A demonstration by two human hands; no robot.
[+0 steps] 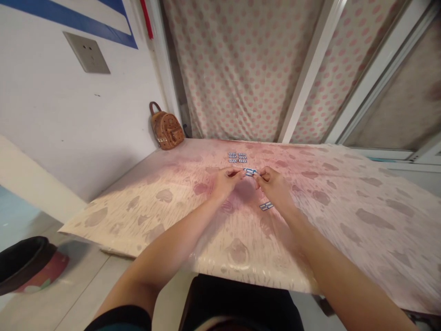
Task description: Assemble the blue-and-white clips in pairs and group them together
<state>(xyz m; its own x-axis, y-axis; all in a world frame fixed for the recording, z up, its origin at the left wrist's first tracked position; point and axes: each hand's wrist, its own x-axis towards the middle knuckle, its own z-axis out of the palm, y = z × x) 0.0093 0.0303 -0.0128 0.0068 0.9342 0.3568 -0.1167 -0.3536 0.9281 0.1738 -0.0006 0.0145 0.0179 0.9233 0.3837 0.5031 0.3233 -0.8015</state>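
I hold a small blue-and-white piece [250, 172] by both ends, its long side running roughly from 9 to 3 o'clock. At 11 o'clock from it, two neat columns of similar pieces, a left column [232, 157] and a right column [242, 157], lie side by side. At 5 o'clock rests a slanted piece [266, 206], pale with dark lines, pointing toward 2 o'clock.

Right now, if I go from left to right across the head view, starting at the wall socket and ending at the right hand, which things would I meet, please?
Wall socket, brown backpack-shaped bag, left hand, blue-and-white piece held between the hands, right hand.
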